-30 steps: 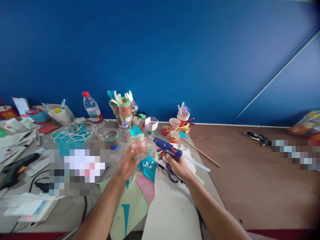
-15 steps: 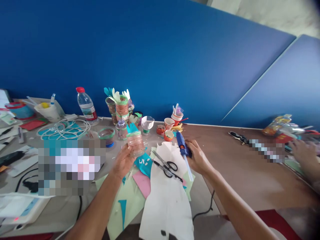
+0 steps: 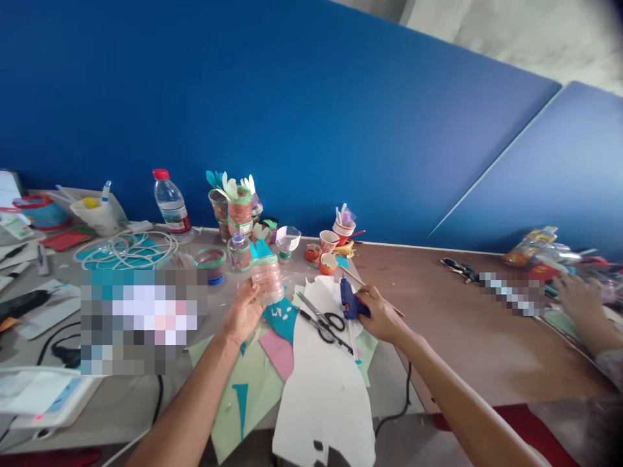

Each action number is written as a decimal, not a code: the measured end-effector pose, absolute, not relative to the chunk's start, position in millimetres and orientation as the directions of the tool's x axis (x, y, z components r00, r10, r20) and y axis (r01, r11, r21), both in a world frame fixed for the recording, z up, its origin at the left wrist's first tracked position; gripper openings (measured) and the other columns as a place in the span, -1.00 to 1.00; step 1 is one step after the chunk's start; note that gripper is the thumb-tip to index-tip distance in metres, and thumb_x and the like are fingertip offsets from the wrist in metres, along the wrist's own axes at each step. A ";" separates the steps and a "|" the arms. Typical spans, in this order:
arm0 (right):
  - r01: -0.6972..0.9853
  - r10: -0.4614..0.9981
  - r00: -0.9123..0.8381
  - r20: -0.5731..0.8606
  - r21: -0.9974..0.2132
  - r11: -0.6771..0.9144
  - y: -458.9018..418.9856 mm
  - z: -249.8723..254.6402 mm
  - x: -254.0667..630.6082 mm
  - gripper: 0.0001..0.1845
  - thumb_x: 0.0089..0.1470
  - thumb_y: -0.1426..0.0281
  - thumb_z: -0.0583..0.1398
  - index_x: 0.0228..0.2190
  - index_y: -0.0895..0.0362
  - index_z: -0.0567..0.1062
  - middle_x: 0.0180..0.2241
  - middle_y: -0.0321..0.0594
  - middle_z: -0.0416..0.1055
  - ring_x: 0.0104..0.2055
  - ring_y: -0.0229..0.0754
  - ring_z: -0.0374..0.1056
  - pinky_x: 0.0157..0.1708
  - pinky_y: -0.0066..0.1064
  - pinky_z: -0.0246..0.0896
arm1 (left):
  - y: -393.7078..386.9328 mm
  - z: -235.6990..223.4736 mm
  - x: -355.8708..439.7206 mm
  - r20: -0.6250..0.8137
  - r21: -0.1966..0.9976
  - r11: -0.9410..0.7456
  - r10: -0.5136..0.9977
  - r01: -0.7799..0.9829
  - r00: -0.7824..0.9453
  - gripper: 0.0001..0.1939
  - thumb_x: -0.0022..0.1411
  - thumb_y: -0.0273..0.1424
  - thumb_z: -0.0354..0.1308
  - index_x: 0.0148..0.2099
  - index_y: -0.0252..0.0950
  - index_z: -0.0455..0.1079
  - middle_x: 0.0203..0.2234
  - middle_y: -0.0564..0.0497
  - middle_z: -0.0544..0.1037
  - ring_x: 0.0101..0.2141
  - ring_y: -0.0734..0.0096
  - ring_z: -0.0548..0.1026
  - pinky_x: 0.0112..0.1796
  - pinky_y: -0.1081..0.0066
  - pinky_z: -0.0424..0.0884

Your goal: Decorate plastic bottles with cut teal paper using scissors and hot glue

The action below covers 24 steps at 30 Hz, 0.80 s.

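Observation:
My left hand point(image 3: 244, 311) is closed around a plastic cup wrapped in brown cord point(image 3: 267, 280), with a green rim and a blue paper cutout point(image 3: 261, 248) rising at its top. My right hand point(image 3: 382, 314) grips a blue glue gun point(image 3: 348, 299) by its handle, and a clear glue stick trails from its lower end. Between the two hands, black-handled scissors point(image 3: 333, 322) and a black pen point(image 3: 311, 322) lie on a cut white paper sheet point(image 3: 324, 395). Blue paper scraps point(image 3: 282, 319) and pink paper point(image 3: 277, 353) lie beside the sheet.
Finished-looking cord-wrapped cups point(image 3: 239, 211) with paper petals stand by the blue partition point(image 3: 292, 117), near a red-capped water bottle point(image 3: 172, 206). Small orange paper cups point(image 3: 328, 263) are grouped at the back. Coiled white cable point(image 3: 126, 250) lies left. Another person's hand point(image 3: 579, 298) is at far right.
The glue gun has tilted, its nozzle end now pointing up and away, and shifted slightly left. My left hand keeps hold of the cup with little movement. The view has shifted slightly.

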State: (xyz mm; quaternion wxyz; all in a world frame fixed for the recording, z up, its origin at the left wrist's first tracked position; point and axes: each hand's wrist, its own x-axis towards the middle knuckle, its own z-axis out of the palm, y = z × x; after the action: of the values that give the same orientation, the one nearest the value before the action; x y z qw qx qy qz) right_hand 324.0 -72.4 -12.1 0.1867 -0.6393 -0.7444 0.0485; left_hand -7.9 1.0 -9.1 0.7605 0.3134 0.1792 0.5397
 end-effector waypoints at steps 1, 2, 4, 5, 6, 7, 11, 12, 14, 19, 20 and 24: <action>0.928 0.970 -0.128 0.207 -0.321 0.191 -71.0 -13.5 323.0 -0.58 -0.10 0.49 0.15 -0.11 0.16 0.45 -0.04 0.00 0.28 -0.20 -0.07 0.38 -0.19 -0.29 0.32 | 1.5 -10.0 -8.1 0.068 0.666 0.224 0.932 -0.711 0.356 -0.69 0.14 -0.34 0.23 -0.06 -0.33 0.44 -0.14 -0.12 0.59 -0.09 0.16 0.52 -0.04 0.21 0.38; 0.921 0.971 -0.141 0.195 -0.333 0.200 -69.4 -15.0 322.7 -0.58 -0.10 0.49 0.15 -0.12 0.16 0.46 -0.04 -0.01 0.28 -0.19 -0.07 0.38 -0.18 -0.28 0.32 | 2.0 -10.7 -8.4 0.068 0.663 0.226 0.931 -0.714 0.358 -0.68 0.15 -0.34 0.23 -0.05 -0.33 0.44 -0.12 -0.12 0.58 -0.08 0.16 0.51 -0.04 0.21 0.37; 0.908 0.972 -0.165 0.167 -0.360 0.215 -66.4 -16.9 323.8 -0.58 -0.10 0.48 0.17 -0.12 0.15 0.48 -0.04 0.00 0.31 -0.17 -0.05 0.39 -0.15 -0.26 0.33 | 2.5 -11.6 -8.9 0.065 0.657 0.228 0.933 -0.718 0.355 -0.69 0.15 -0.34 0.22 -0.05 -0.32 0.43 -0.11 -0.11 0.58 -0.07 0.18 0.51 -0.04 0.22 0.37; 0.901 0.971 -0.179 0.157 -0.370 0.226 -65.1 -16.5 324.8 -0.57 -0.10 0.47 0.18 -0.10 0.15 0.48 -0.04 0.00 0.32 -0.14 -0.03 0.39 -0.12 -0.24 0.32 | 2.4 -11.6 -9.0 0.064 0.656 0.227 0.933 -0.720 0.353 -0.70 0.15 -0.35 0.22 -0.06 -0.32 0.43 -0.12 -0.10 0.58 -0.08 0.19 0.51 -0.04 0.23 0.37; 0.895 0.969 -0.192 0.157 -0.377 0.239 -64.2 -14.7 325.6 -0.55 -0.11 0.46 0.19 -0.09 0.15 0.47 -0.04 0.00 0.33 -0.11 0.00 0.38 -0.09 -0.21 0.31 | 2.2 -11.3 -9.0 0.064 0.656 0.226 0.934 -0.720 0.351 -0.70 0.15 -0.35 0.22 -0.06 -0.32 0.44 -0.13 -0.10 0.58 -0.09 0.20 0.51 -0.04 0.24 0.38; 0.889 0.966 -0.196 0.171 -0.384 0.248 -63.8 -11.2 325.7 -0.53 -0.11 0.45 0.19 -0.07 0.14 0.47 -0.03 0.00 0.34 -0.07 0.02 0.37 -0.06 -0.18 0.30 | 1.9 -10.8 -8.9 0.062 0.657 0.225 0.935 -0.719 0.350 -0.70 0.15 -0.35 0.22 -0.06 -0.32 0.44 -0.14 -0.10 0.59 -0.10 0.21 0.52 -0.05 0.24 0.39; 0.856 0.948 -0.054 0.315 -0.474 0.206 -67.1 18.7 307.1 -0.62 0.04 0.45 0.08 -0.08 0.17 0.47 -0.10 -0.01 0.41 -0.15 -0.05 0.38 -0.15 -0.22 0.32 | 1.7 -8.2 -7.7 0.074 0.675 0.212 0.933 -0.707 0.351 -0.69 0.16 -0.36 0.21 -0.04 -0.33 0.43 -0.14 -0.10 0.58 -0.09 0.20 0.51 -0.02 0.21 0.38; 0.838 0.945 -0.008 0.327 -0.514 0.184 -68.7 27.6 296.0 -0.65 0.08 0.44 0.06 -0.10 0.15 0.48 -0.17 -0.05 0.43 -0.21 -0.10 0.39 -0.22 -0.27 0.33 | 2.1 -8.2 -7.4 0.084 0.680 0.206 0.932 -0.704 0.353 -0.69 0.16 -0.36 0.21 -0.04 -0.33 0.43 -0.12 -0.11 0.57 -0.07 0.18 0.50 0.00 0.19 0.36; 0.764 0.950 0.000 0.313 -0.612 0.202 -70.9 41.9 266.7 -0.70 0.11 0.42 0.06 -0.15 0.12 0.50 -0.23 -0.12 0.47 -0.24 -0.14 0.40 -0.28 -0.34 0.32 | 3.1 -9.3 -7.4 0.103 0.688 0.196 0.927 -0.699 0.361 -0.68 0.15 -0.36 0.21 -0.03 -0.34 0.43 -0.09 -0.14 0.56 -0.03 0.12 0.48 0.03 0.14 0.33; 0.697 0.923 -0.267 0.276 -0.607 0.383 -63.3 37.9 188.0 -0.74 0.07 0.54 0.08 -0.31 0.09 0.55 -0.32 -0.18 0.51 -0.26 -0.14 0.41 -0.23 -0.33 0.30 | 2.6 -11.3 -9.6 0.086 0.692 0.194 0.934 -0.696 0.347 -0.70 0.16 -0.35 0.21 -0.05 -0.30 0.43 -0.12 -0.10 0.57 -0.06 0.18 0.50 -0.02 0.20 0.38; 0.733 0.915 -0.303 0.267 -0.548 0.403 -59.9 32.1 177.4 -0.73 0.07 0.56 0.08 -0.33 0.10 0.56 -0.33 -0.15 0.50 -0.27 -0.12 0.41 -0.24 -0.32 0.29 | 1.9 -10.7 -10.1 0.086 0.691 0.192 0.935 -0.697 0.343 -0.73 0.16 -0.35 0.20 -0.07 -0.28 0.44 -0.15 -0.07 0.58 -0.09 0.22 0.52 -0.05 0.24 0.40; 0.808 0.913 -0.328 0.243 -0.429 0.404 -46.4 10.7 157.5 -0.79 0.03 0.57 0.15 -0.47 0.12 0.56 -0.42 -0.06 0.46 -0.31 0.00 0.38 -0.29 -0.22 0.22 | -0.6 -7.2 -10.5 0.089 0.695 0.185 0.936 -0.694 0.340 -0.76 0.15 -0.34 0.20 -0.11 -0.28 0.45 -0.21 -0.05 0.60 -0.20 0.26 0.55 -0.17 0.33 0.45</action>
State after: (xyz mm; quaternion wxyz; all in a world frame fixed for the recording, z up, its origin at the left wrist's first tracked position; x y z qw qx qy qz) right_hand 157.5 -46.4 10.7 0.2270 -0.5333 -0.8066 0.1159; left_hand -10.5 -0.6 -7.2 0.7480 0.3320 0.1822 0.5450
